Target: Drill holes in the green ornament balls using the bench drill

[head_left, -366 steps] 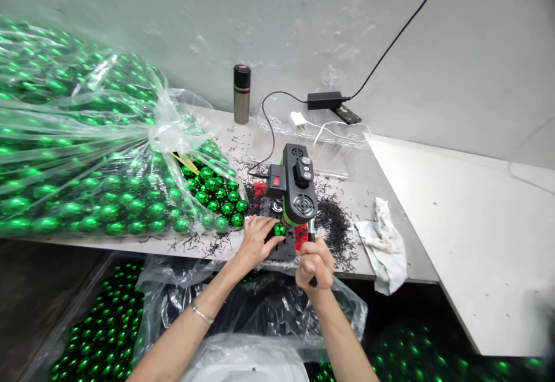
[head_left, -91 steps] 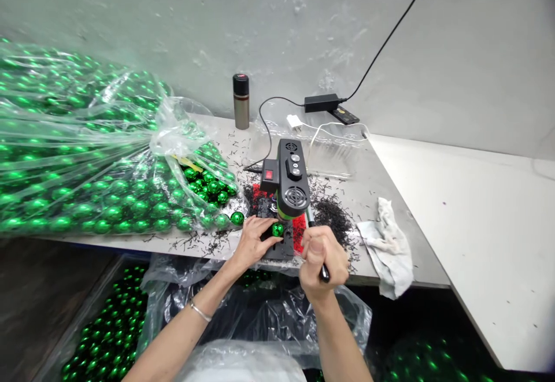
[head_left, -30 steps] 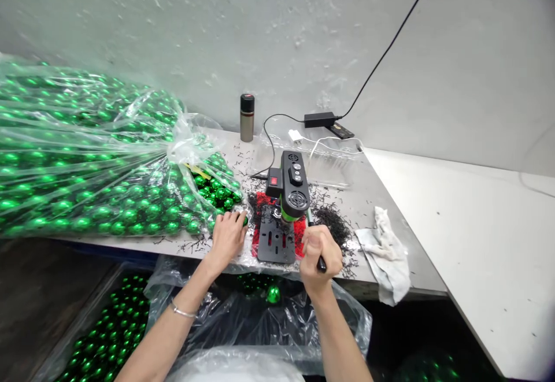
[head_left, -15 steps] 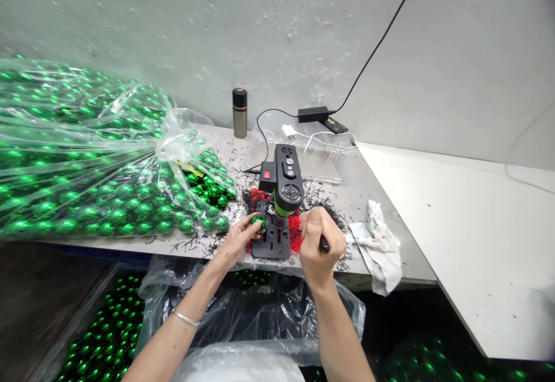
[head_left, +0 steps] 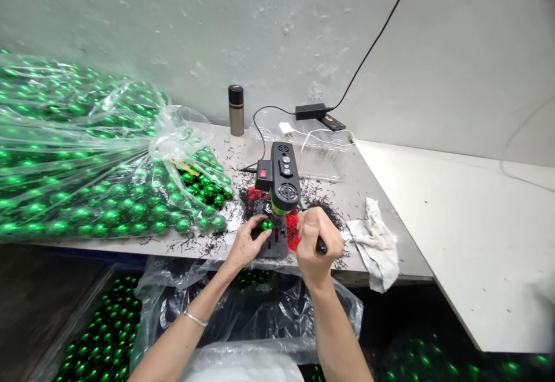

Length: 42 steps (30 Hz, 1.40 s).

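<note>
Between the thumb and fingers of my left hand (head_left: 247, 243) is a shiny green ball (head_left: 266, 225), like a Christmas bauble. It is held over the black slotted base plate of a small bench drill press (head_left: 286, 177), close to the front of the machine's head. The fist of my right hand (head_left: 318, 244) is wrapped round the black-tipped lever handle (head_left: 321, 246) on the machine's right side. Red material (head_left: 292, 230) shows under the base, strewn with thin black shavings. The drill tip is hidden under the head.
A clear plastic bag (head_left: 87, 168) full of green balls covers the table's left. At the back are a bottle (head_left: 236, 110), a power adapter (head_left: 311, 111) and a white plug (head_left: 286, 129). A cloth (head_left: 376, 246) lies right. An open plastic-lined container (head_left: 251, 312) sits below the front edge.
My left hand has moved right with the green ball, bringing it farther over the base plate. My right hand keeps its grip on the lever. The view has shifted slightly.
</note>
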{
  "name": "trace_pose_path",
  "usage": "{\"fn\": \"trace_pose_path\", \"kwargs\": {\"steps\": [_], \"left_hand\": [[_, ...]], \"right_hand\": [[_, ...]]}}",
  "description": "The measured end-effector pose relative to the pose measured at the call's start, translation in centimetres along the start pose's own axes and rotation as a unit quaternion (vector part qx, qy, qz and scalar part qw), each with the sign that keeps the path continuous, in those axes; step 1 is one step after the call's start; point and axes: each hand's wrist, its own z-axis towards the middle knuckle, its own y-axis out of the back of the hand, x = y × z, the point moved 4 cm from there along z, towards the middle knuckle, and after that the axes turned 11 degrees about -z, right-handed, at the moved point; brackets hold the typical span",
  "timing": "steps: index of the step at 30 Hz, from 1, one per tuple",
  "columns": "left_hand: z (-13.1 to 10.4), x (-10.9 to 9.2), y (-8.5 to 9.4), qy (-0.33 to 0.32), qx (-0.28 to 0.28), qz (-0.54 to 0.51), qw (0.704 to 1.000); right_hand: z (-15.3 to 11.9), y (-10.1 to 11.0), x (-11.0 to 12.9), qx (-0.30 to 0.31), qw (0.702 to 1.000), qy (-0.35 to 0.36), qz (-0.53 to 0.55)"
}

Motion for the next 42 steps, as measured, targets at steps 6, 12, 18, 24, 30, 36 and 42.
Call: {"fn": "trace_pose_path", "kwargs": {"steps": [6,12,18,24,30,36,42], "left_hand": [[-0.8,0.1,-0.6,-0.087,-0.001,0.154,0.984],[-0.6,0.3,-0.2,-0.100,0.014,0.173,0.980],[-0.3,0.4,0.1,-0.086,0.032,0.163,0.982],[-0.7,0.1,0.4,-0.093,0.084,0.185,0.975],[0.5,-1.8,0.8,-0.091,0.161,0.259,0.948],[2.1,-1.6,1.5,-0.029,0.192,0.257,0.947],[2.8,-0.5,2.6,0.047,0.180,0.128,0.974]], "right_hand": [[-0.3,0.0,-0.1,-0.006,1.000,0.014,-0.001],[-0.5,0.0,-0.1,0.000,1.000,0.005,0.005],[-1.0,0.0,-0.3,-0.007,0.999,0.030,0.017],[-2.1,-0.1,-0.7,-0.015,0.999,0.046,0.009],[-2.6,-0.1,-0.9,-0.006,0.999,0.045,-0.002],[-2.6,-0.1,-1.0,-0.007,0.999,0.037,0.011],[-2.6,-0.1,-1.2,-0.005,0.999,0.041,0.010]]}}
